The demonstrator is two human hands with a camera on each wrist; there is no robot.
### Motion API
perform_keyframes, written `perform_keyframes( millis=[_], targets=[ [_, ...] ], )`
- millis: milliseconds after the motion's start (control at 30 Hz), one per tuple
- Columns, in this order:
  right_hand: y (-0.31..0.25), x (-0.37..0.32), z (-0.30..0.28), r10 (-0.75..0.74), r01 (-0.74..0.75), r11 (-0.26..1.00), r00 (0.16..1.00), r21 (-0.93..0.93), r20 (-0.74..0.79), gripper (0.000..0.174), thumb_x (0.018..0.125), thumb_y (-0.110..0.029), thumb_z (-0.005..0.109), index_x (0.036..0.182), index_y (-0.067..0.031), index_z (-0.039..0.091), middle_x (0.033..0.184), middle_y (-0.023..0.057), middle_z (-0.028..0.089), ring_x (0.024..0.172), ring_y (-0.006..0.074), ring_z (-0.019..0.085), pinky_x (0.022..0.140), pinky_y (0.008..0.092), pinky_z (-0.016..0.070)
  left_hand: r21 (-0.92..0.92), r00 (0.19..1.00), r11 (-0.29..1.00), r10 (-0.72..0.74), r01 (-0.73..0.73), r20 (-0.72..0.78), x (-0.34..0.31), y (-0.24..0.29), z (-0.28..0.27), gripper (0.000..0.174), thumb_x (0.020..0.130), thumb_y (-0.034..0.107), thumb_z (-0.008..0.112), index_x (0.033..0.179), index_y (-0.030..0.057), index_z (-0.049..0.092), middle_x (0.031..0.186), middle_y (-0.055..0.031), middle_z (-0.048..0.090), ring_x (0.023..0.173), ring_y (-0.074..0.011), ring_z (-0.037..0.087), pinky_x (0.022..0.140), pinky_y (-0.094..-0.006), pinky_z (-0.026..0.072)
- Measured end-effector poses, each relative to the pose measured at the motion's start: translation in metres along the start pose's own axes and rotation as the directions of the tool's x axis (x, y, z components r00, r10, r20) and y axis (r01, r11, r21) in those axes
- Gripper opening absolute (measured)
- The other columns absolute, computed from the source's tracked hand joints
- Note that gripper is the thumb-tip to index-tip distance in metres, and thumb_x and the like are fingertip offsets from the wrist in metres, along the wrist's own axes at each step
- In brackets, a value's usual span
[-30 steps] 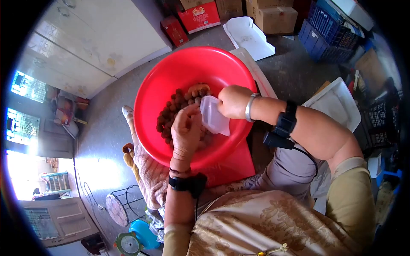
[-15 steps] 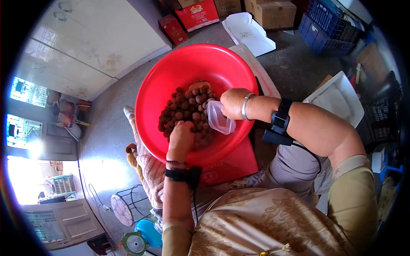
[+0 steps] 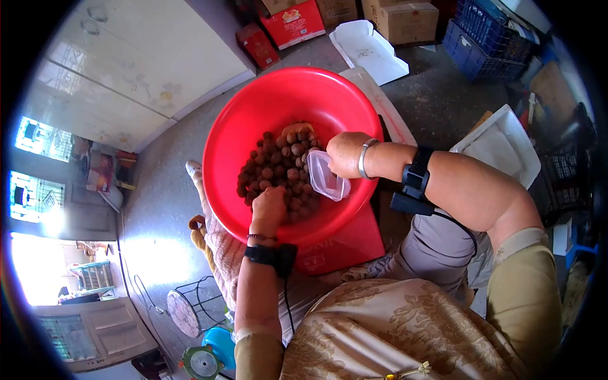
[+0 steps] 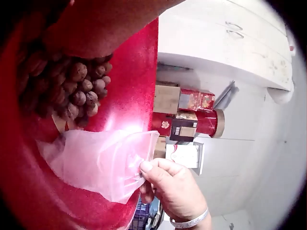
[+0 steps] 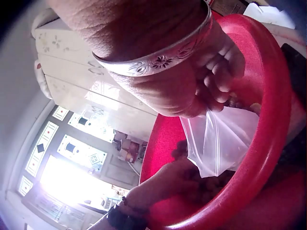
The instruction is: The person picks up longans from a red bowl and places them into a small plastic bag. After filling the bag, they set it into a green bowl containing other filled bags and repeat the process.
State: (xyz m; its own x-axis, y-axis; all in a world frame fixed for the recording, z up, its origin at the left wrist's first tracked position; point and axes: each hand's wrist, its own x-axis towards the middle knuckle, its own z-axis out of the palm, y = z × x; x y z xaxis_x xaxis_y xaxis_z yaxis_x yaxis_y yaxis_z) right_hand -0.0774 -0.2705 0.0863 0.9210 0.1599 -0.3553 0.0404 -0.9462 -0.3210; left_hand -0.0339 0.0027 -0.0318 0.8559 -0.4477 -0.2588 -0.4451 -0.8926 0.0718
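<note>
Right hand (image 3: 345,154) pinched one upper edge of a plastic bag (image 3: 326,177) between thumb and curled fingers. The bag was thin, clear and creased, and looked pink from the red behind it. A denser band ran along the held edge. It hung slack and nearly flat inside the red basin (image 3: 285,95), against the inner wall on the person's right, with its lower end at the rim of the nut pile.

Left hand (image 3: 269,206) lay knuckles up on the near side of the nuts (image 3: 282,164), fingers turned down into them and hidden. Whether it gripped any could not be told. The two hands were near each other, not touching.

The nuts were brown, round and wrinkled, heaped in the middle and near part of the basin.

The basin rested on a red box (image 3: 342,244) at the person's knees. A silver bangle (image 3: 364,158) sat on the right wrist. A white cabinet (image 3: 139,57) stood beyond the basin
</note>
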Motion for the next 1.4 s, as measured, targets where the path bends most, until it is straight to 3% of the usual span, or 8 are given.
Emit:
perform_keyframes(
  millis=[233, 300, 400, 633, 700, 1100, 1167, 1400],
  targets=[
    [0.008, 0.003, 0.01, -0.049, 0.05, 0.999, 0.998, 0.008, -0.035, 0.032, 0.089, -0.027, 0.063, 0.092, 0.0025, 0.074, 0.09, 0.0233, 0.071, 0.087, 0.0403, 0.069, 0.08, 0.0471, 0.0545, -0.359, 0.978, 0.932, -0.111, 0.042, -0.174, -0.006, 0.012, -0.021, 0.041, 0.079, 0.018, 0.076, 0.118, 0.0073, 0.068, 0.097, -0.0131, 0.072, 0.088, -0.0264, 0.07, 0.077, -0.037, 0.0555],
    [0.009, 0.004, 0.01, -0.078, 0.079, 0.997, 0.996, 0.008, -0.039, 0.032, 0.09, -0.028, 0.062, 0.092, 0.0026, 0.073, 0.09, 0.0233, 0.071, 0.087, 0.0408, 0.069, 0.08, 0.0474, 0.0543, -0.813, 0.958, 0.572, -0.16, -0.108, -0.24, 0.0, 0.011, -0.02, 0.039, 0.087, 0.023, 0.075, 0.119, 0.0014, 0.067, 0.094, -0.0032, 0.07, 0.083, -0.015, 0.065, 0.073, -0.0291, 0.0524],
    [0.009, 0.005, 0.01, -0.06, 0.062, 0.997, 0.997, 0.04, -0.054, 0.029, 0.09, -0.024, 0.062, 0.093, 0.0014, 0.073, 0.089, 0.0236, 0.071, 0.087, 0.0406, 0.069, 0.079, 0.0469, 0.0543, -0.957, 0.979, 0.28, -0.159, -0.082, -0.13, -0.025, 0.056, -0.075, 0.037, 0.092, 0.022, 0.073, 0.12, -0.0006, 0.066, 0.096, 0.0016, 0.068, 0.084, -0.0093, 0.061, 0.071, -0.0233, 0.0492],
    [0.002, -0.005, -0.002, -0.048, 0.051, 0.988, 0.998, 0.144, -0.028, 0.022, 0.085, -0.016, 0.061, 0.093, 0.0, 0.073, 0.089, 0.024, 0.07, 0.087, 0.0398, 0.069, 0.078, 0.0468, 0.0541, -0.988, 0.981, 0.145, -0.177, -0.051, -0.076, -0.02, 0.084, -0.08, 0.034, 0.089, 0.014, 0.073, 0.12, -0.0009, 0.066, 0.094, -0.0047, 0.066, 0.083, -0.0123, 0.062, 0.074, -0.0265, 0.0528],
    [0.002, -0.005, -0.001, -0.045, 0.045, 0.989, 0.999, 0.144, -0.002, 0.022, 0.084, -0.016, 0.061, 0.092, 0.0004, 0.073, 0.089, 0.024, 0.07, 0.087, 0.0399, 0.069, 0.078, 0.0471, 0.0542, -0.617, 0.902, 0.728, 0.006, -0.3, -0.432, -0.012, 0.081, -0.071, 0.039, 0.085, 0.013, 0.075, 0.121, 0.0023, 0.066, 0.101, -0.0081, 0.064, 0.083, -0.0166, 0.062, 0.074, -0.0296, 0.0532],
    [0.013, 0.011, 0.017, -0.1, 0.106, 0.992, 0.991, 0.065, -0.085, 0.027, 0.091, -0.022, 0.058, 0.089, 0.0012, 0.072, 0.086, 0.0236, 0.07, 0.084, 0.0413, 0.069, 0.077, 0.0488, 0.0542, -0.502, 0.959, 0.864, -0.118, -0.028, -0.256, -0.02, -0.007, -0.038, 0.022, 0.08, 0.016, 0.073, 0.098, 0.005, 0.071, 0.088, -0.0162, 0.067, 0.085, -0.032, 0.067, 0.076, -0.0408, 0.0545],
    [0.012, 0.011, 0.017, -0.132, 0.137, 0.99, 0.987, 0.044, -0.087, 0.028, 0.092, -0.023, 0.058, 0.089, 0.0011, 0.072, 0.086, 0.0236, 0.07, 0.084, 0.0411, 0.069, 0.077, 0.0488, 0.0543, -0.363, 0.996, 0.929, -0.085, 0.074, -0.015, -0.021, -0.013, -0.031, 0.026, 0.076, 0.024, 0.075, 0.094, 0.0054, 0.07, 0.088, -0.0181, 0.071, 0.086, -0.035, 0.069, 0.076, -0.0444, 0.0548],
    [0.007, 0.006, 0.013, -0.111, 0.113, 0.993, 0.992, 0.028, -0.067, 0.029, 0.091, -0.023, 0.058, 0.087, 0.0012, 0.073, 0.083, 0.024, 0.07, 0.082, 0.0413, 0.069, 0.076, 0.049, 0.0544, -0.024, 0.977, 0.99, -0.131, 0.137, 0.171, -0.031, 0.008, -0.029, 0.052, 0.072, 0.044, 0.079, 0.104, 0.0048, 0.068, 0.094, -0.0198, 0.072, 0.095, -0.0381, 0.07, 0.078, -0.0475, 0.0558]
  ],
)
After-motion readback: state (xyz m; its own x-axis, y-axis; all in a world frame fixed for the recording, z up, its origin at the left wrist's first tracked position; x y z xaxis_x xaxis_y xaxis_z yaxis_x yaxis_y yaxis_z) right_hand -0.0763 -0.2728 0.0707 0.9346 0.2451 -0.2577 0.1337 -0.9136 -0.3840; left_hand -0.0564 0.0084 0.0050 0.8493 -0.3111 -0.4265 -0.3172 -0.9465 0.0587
